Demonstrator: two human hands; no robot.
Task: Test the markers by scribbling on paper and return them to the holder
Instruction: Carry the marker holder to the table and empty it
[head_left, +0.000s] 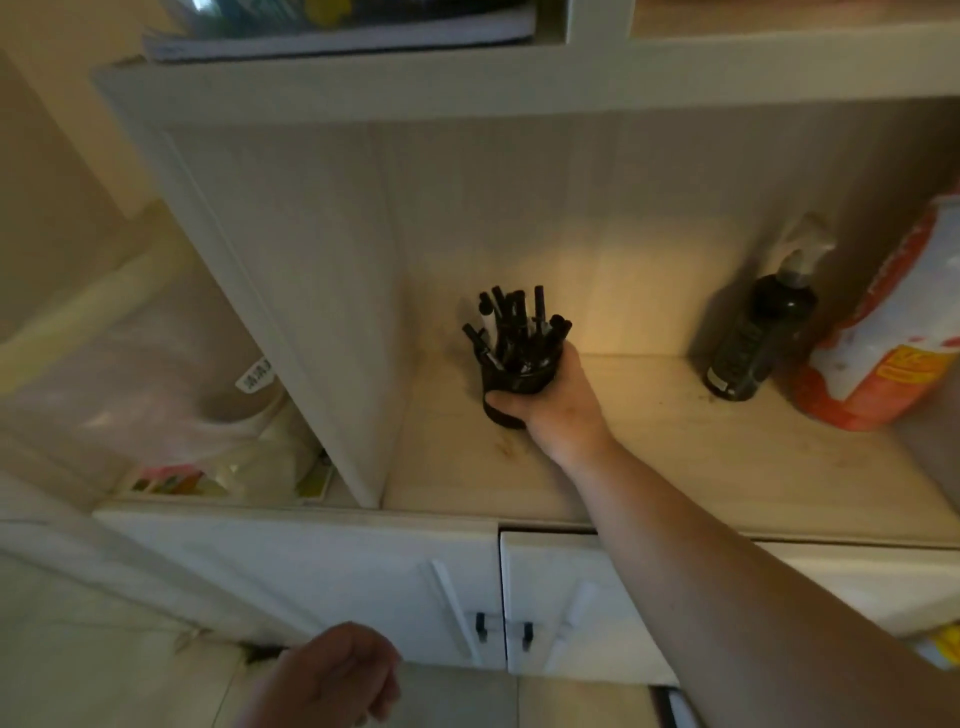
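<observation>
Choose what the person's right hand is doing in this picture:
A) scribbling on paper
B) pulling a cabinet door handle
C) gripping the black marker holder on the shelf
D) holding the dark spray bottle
C: the right hand is curled round the black marker holder, full of markers, on the shelf; the dark spray bottle stands apart, untouched.

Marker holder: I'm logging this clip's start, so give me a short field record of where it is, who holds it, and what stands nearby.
holder: black marker holder, on the shelf
contents: black markers, standing upright
right hand: right hand, fingers curled round the holder
left hand: left hand, low in view, loosely curled, holding nothing
nearby: dark spray bottle and orange-white bag, right of the holder, apart from it
paper: not in view
</observation>
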